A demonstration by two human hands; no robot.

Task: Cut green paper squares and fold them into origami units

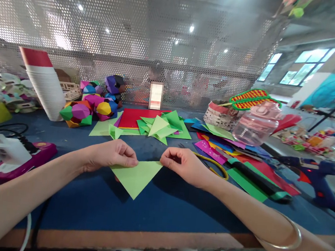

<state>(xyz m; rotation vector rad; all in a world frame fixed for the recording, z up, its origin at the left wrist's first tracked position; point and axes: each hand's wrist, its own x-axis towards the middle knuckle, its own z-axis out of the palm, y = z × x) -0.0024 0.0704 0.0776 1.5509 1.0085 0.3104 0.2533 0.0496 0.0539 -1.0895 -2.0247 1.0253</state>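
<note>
Between my two hands is a light green sheet of paper [136, 178], folded to a triangle with its point hanging down towards me. My left hand [118, 154] is closed on the upper left part of it, thumb in front. The right corner is pinched by thumb and fingers of my right hand [180, 162]. Just beyond lies a loose heap of folded green papers [161, 129], and a small folded green piece [114, 132] sits behind my left hand. Scissors with a yellow handle [216, 170] lie beside my right wrist, partly hidden.
Leaning stacked paper cups [44, 88] and colourful paper balls [79, 114] stand back left, a power strip [45, 150] nearer. To the right are a pink clear bottle [254, 126], a basket [219, 114], a black-and-green cutter [257, 179] and a blue glue gun [317, 177].
</note>
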